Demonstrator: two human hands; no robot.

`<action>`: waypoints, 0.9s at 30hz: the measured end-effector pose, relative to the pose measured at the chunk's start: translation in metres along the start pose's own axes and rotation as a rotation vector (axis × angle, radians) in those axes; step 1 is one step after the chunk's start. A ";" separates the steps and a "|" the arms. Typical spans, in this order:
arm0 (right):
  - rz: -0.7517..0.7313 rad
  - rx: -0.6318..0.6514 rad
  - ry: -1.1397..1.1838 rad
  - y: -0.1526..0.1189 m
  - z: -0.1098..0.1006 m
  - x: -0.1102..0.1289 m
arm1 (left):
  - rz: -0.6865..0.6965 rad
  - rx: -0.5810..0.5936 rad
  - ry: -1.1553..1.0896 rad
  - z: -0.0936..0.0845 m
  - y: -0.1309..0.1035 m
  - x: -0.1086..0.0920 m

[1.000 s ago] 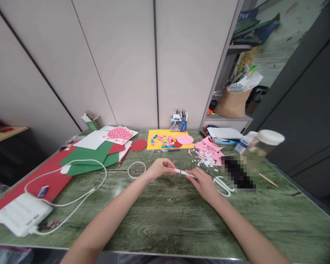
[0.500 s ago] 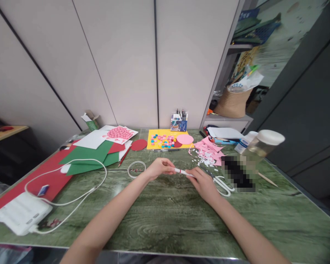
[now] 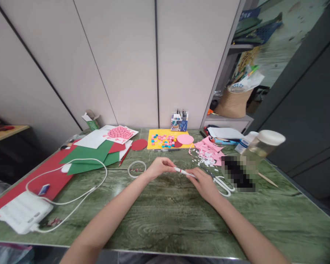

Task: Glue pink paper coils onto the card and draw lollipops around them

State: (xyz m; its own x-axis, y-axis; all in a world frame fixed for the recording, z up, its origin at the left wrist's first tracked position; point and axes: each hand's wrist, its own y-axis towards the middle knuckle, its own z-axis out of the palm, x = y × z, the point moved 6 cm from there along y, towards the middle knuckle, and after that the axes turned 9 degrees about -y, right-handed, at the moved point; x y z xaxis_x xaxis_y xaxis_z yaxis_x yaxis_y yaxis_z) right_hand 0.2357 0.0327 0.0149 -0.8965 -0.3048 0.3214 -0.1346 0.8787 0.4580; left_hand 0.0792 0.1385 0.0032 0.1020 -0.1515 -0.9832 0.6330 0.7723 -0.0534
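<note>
A slim white marker pen [image 3: 183, 172] with a red band spans the gap between my two hands, held above the table. My left hand [image 3: 160, 167] pinches its left end between thumb and fingers. At the other end, my right hand [image 3: 202, 181] has its fingers closed round the barrel. White-handled scissors [image 3: 225, 186] lie just beyond my right hand, their blades partly hidden by it. Behind them are pink paper scraps [image 3: 213, 148] and small white paper bits [image 3: 206, 160]. A white ring-shaped coil [image 3: 130, 171] rests left of my left hand.
At the back, a yellow sheet [image 3: 151, 143] bears small coloured pieces, near a marker box [image 3: 178, 125]. Green paper [image 3: 85, 161], red paper [image 3: 52, 176] and a white charger [image 3: 23, 212] with a looped cable occupy the left. A lidded jar [image 3: 266, 143] and pointed stick [image 3: 268, 179] are right.
</note>
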 end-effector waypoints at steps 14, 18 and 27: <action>0.003 0.012 0.012 -0.001 0.002 0.001 | -0.082 -0.010 -0.008 0.000 0.000 0.006; -0.011 0.023 0.024 -0.001 0.004 0.001 | -0.038 -0.018 0.023 -0.001 0.000 0.003; -0.016 0.005 0.048 -0.001 0.009 0.000 | -0.064 -0.012 0.003 0.000 -0.001 0.007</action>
State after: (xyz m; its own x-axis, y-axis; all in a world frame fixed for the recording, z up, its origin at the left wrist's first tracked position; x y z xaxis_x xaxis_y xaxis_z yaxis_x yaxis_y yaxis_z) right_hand 0.2325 0.0350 0.0071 -0.8730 -0.3359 0.3537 -0.1506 0.8754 0.4594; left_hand 0.0798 0.1369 -0.0032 0.0597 -0.1990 -0.9782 0.6286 0.7687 -0.1180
